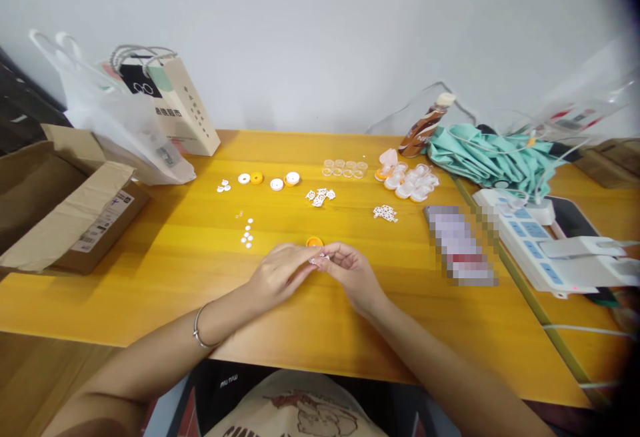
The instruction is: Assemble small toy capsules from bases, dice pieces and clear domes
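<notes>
My left hand (280,273) and my right hand (355,278) meet above the table, their fingertips pinched together. A tiny whitish bit shows between the fingers, too small to name and partly hidden. Just beyond the fingertips lies a round orange plastic piece (315,242), hollow side up. Small white discs (246,237) are scattered to the left of it. Farther back are white openwork plastic pieces (320,197), with more openwork pieces (385,213) to the right. White and orange round parts (256,178) stand in a row with a stacked white-and-orange part (291,179).
Clear plastic cups (345,169) stand at the back beside clear-topped orange containers (407,180). A bottle (427,123), a teal folded umbrella (495,157), a blurred phone (463,245) and a power strip (535,243) are on the right. An open cardboard box (107,217) and bags (185,103) occupy the left.
</notes>
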Demonstrator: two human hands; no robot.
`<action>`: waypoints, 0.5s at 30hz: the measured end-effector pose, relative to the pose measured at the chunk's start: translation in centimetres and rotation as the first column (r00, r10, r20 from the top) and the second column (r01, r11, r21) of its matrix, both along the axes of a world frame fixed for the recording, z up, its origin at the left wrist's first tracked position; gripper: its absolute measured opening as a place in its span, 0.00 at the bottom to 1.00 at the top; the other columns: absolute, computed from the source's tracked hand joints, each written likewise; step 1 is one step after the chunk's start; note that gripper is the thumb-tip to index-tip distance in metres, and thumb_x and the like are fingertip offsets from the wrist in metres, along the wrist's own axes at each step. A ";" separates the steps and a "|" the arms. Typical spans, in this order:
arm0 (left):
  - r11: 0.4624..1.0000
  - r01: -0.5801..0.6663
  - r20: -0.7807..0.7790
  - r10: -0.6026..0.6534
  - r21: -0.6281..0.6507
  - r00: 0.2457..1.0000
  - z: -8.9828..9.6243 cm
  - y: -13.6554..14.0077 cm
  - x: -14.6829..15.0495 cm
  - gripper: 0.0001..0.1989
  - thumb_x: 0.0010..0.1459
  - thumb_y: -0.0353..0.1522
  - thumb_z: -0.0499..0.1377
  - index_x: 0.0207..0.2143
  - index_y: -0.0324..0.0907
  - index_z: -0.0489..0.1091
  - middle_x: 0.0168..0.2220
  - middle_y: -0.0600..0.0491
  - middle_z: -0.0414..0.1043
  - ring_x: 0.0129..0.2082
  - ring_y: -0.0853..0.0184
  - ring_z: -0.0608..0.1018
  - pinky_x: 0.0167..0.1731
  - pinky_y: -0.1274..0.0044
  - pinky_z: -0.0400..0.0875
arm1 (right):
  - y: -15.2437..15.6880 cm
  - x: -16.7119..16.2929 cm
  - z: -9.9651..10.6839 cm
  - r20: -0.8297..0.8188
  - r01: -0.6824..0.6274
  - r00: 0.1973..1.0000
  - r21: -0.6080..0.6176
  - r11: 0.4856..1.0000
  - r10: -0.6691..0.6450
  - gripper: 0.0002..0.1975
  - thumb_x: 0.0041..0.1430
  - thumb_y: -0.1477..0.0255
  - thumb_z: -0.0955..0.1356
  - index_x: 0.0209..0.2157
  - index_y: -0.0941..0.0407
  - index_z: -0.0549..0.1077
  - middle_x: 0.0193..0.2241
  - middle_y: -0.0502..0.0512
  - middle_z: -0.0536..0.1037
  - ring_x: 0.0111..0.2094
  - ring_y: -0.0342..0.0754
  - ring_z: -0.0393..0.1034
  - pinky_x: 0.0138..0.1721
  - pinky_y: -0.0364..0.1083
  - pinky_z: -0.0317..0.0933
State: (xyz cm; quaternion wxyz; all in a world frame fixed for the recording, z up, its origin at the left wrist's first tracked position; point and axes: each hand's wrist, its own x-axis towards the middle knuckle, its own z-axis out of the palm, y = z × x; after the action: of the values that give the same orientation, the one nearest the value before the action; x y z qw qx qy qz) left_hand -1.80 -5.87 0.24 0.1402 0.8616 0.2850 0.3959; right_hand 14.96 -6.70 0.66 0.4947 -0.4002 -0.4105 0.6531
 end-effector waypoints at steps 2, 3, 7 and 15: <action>1.000 -0.002 0.008 0.002 0.003 1.000 -0.3 0.1 0.1 0.23 0.56 0.24 0.56 0.54 0.42 0.59 0.44 0.47 0.73 0.41 0.66 0.75 0.41 0.72 0.70 | 0.1 0.0 -0.2 0.001 0.003 1.000 -0.005 1.000 -0.003 0.05 0.43 0.72 0.73 0.24 0.55 0.73 0.21 0.45 0.74 0.25 0.38 0.66 0.32 0.40 0.61; 1.000 0.000 0.012 0.000 0.008 1.000 -0.4 0.2 0.1 0.23 0.55 0.24 0.56 0.54 0.42 0.59 0.44 0.47 0.73 0.42 0.66 0.75 0.42 0.71 0.70 | 0.2 0.1 -0.2 0.002 0.005 1.000 -0.006 1.000 -0.005 0.05 0.43 0.72 0.73 0.24 0.55 0.73 0.20 0.45 0.74 0.24 0.38 0.66 0.31 0.40 0.61; 0.999 0.016 0.042 -0.018 0.041 0.999 -0.6 0.6 0.0 0.20 0.56 0.24 0.55 0.52 0.42 0.61 0.44 0.47 0.72 0.44 0.67 0.75 0.43 0.72 0.70 | 0.5 0.3 -0.6 -0.011 0.008 1.000 -0.016 1.000 -0.009 0.05 0.44 0.71 0.73 0.25 0.55 0.74 0.22 0.46 0.74 0.24 0.38 0.66 0.30 0.40 0.61; 0.999 0.040 0.168 -0.037 -0.012 0.985 -0.5 0.8 -0.4 0.16 0.53 0.23 0.58 0.45 0.42 0.68 0.40 0.49 0.75 0.40 0.68 0.77 0.41 0.74 0.71 | 0.7 1.0 -0.6 0.017 -0.106 0.994 0.105 0.989 0.105 0.10 0.47 0.71 0.71 0.34 0.52 0.73 0.25 0.47 0.77 0.28 0.41 0.71 0.36 0.44 0.65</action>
State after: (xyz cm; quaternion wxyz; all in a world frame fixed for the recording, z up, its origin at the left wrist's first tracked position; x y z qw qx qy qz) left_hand -2.24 -5.09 -0.31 0.1779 0.8294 0.2585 0.4621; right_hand 15.94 -6.02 0.09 0.4778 -0.3548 -0.4681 0.6533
